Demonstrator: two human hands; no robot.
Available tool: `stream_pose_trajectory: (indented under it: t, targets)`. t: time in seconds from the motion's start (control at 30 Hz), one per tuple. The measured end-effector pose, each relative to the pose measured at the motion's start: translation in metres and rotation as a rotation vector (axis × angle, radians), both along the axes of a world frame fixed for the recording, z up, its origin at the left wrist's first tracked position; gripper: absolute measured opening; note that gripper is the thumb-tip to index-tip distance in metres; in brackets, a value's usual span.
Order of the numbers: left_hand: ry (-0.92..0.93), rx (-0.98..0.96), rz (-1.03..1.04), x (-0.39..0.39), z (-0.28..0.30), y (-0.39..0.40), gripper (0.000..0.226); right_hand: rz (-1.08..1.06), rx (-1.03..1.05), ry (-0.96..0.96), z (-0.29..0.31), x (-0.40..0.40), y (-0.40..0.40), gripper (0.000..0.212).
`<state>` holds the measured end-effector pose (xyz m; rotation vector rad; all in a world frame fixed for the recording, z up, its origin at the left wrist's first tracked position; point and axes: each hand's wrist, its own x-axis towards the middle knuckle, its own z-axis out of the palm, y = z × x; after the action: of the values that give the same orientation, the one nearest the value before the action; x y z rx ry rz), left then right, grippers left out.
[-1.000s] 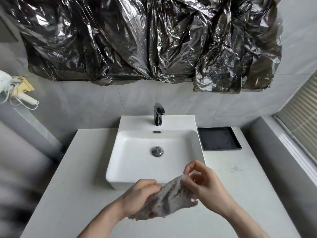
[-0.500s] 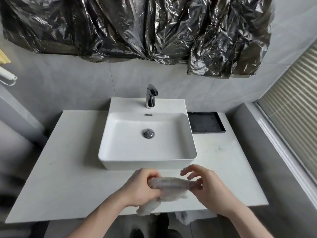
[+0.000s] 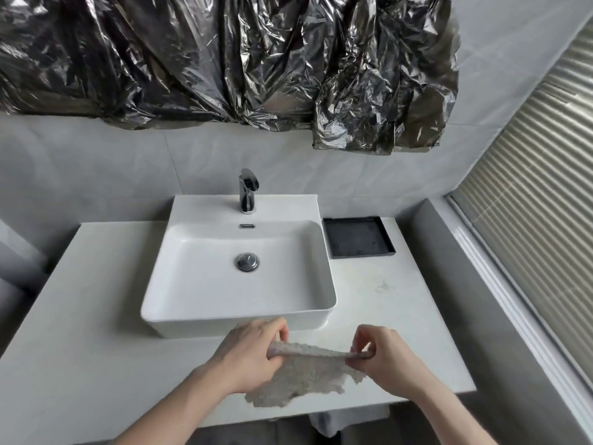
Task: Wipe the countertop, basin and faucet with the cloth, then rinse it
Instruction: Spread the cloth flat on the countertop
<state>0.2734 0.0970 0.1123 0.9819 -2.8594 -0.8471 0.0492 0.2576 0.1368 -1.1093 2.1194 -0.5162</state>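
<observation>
Two hands hold the cloth over the bench's front edge. It could slip and fall past that edge if one pinch lets go. My left hand and right hand each pinch a top corner, stretched apart. The basin and faucet sit farther back.

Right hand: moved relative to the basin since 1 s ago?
Yes. The right hand has pulled back from the basin front rim toward the counter's near edge, stretching the cloth away from the left hand.
</observation>
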Motion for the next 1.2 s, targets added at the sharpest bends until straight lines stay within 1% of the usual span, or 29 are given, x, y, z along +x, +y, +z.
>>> stream_pose_trajectory:
  t: [0.1, 0.2, 0.27, 0.37, 0.43, 0.5, 0.57, 0.67, 0.73, 0.8, 0.9, 1.0, 1.03, 1.2]
  targets:
    - [-0.026, -0.066, 0.008, -0.029, -0.013, -0.001, 0.017, 0.001, 0.015, 0.063, -0.014, -0.038, 0.005, 0.022]
    - [-0.004, -0.153, -0.003, -0.061, -0.019, 0.000, 0.015, -0.032, -0.028, 0.104, -0.024, -0.081, 0.010, 0.022]
    - [0.041, -0.184, 0.027, -0.081, -0.022, 0.002, 0.022, -0.052, -0.067, 0.115, -0.029, -0.110, 0.013, 0.022]
    - [0.095, -0.203, 0.070, -0.107, -0.031, 0.012, 0.042, -0.020, -0.136, 0.189, -0.036, -0.148, 0.019, 0.028]
    - [0.071, -0.238, 0.077, -0.122, -0.045, 0.025, 0.050, 0.011, -0.153, 0.234, -0.044, -0.169, 0.024, 0.029]
    - [0.021, -0.242, 0.082, -0.138, -0.064, 0.040, 0.051, 0.053, -0.134, 0.264, -0.062, -0.186, 0.031, 0.029]
    - [-0.083, -0.197, 0.071, -0.150, -0.090, 0.055, 0.048, 0.110, -0.056, 0.280, -0.088, -0.199, 0.041, 0.033]
    - [-0.227, -0.086, 0.015, -0.158, -0.125, 0.079, 0.038, 0.191, 0.081, 0.240, -0.130, -0.209, 0.061, 0.043]
    - [-0.254, -0.013, -0.007, -0.157, -0.140, 0.095, 0.028, 0.220, 0.147, 0.210, -0.153, -0.212, 0.076, 0.047]
    - [-0.262, 0.054, 0.000, -0.152, -0.149, 0.108, 0.025, 0.228, 0.186, 0.175, -0.171, -0.212, 0.089, 0.048]
    - [-0.280, 0.146, 0.056, -0.144, -0.158, 0.117, 0.023, 0.210, 0.254, 0.128, -0.187, -0.210, 0.103, 0.038]
    - [-0.284, 0.187, 0.129, -0.140, -0.161, 0.113, 0.009, 0.129, 0.247, 0.082, -0.193, -0.211, 0.103, 0.037]
    - [-0.281, 0.192, 0.164, -0.141, -0.161, 0.109, 0.008, 0.099, 0.234, 0.073, -0.194, -0.211, 0.100, 0.034]
    - [-0.220, 0.116, 0.277, -0.158, -0.157, 0.076, 0.012, -0.034, 0.148, 0.035, -0.191, -0.218, 0.067, 0.021]
